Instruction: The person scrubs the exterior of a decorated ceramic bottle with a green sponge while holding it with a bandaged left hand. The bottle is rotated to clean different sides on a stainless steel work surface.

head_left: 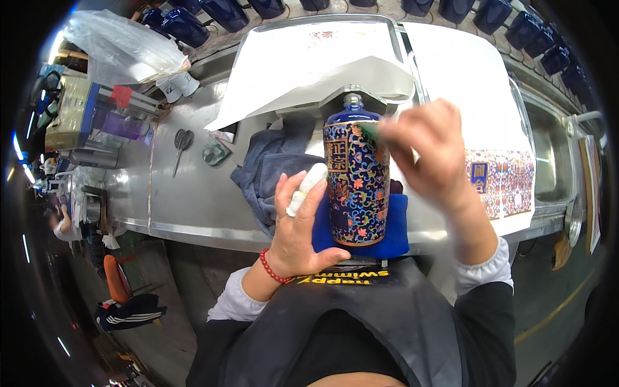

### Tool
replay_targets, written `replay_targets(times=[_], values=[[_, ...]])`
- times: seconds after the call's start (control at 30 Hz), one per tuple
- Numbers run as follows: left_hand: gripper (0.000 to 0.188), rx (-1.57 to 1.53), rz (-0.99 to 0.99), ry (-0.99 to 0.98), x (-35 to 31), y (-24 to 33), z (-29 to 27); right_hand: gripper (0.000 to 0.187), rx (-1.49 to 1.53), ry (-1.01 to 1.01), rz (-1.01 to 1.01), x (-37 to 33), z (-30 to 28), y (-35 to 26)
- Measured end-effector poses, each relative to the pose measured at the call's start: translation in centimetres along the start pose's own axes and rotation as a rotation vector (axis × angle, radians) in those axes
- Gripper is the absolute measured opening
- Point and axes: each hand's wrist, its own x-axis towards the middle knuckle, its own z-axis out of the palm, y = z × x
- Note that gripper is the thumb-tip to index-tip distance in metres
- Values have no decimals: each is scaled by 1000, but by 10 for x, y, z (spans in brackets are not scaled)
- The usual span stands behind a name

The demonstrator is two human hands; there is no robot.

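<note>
A dark blue bottle (pixel 353 187), covered in colourful floral and gold decoration, lies on a blue cloth (pixel 397 222) with its clear glass neck pointing away from me. My left hand (pixel 293 229) is open at the bottle's lower left, thumb stretched out and fingers apart. White coverings wrap part of its fingers, and red beads circle the wrist. Over the bottle's upper right side, my right hand (pixel 429 148) is closed and smeared by motion. It grips a small green piece (pixel 370 131) against or just above the bottle's shoulder; contact is unclear.
A crumpled grey-blue towel (pixel 274 155) lies left of the bottle, with scissors (pixel 183 143) farther left. White sheets cover a metal tray (pixel 242 48) behind. A patterned sheet (pixel 503 187) sits at right, beside a sink (pixel 548 151). Several blue bottles (pixel 222 13) line the far edge.
</note>
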Motion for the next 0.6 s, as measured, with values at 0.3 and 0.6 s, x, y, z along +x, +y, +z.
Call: replay_targets(times=[0.3, 0.6], values=[[108, 150, -50, -76, -4, 8, 16, 32, 383, -90, 254, -37, -12, 2], [113, 88, -79, -124, -9, -2, 18, 26, 497, -71, 338, -48, -21, 3]])
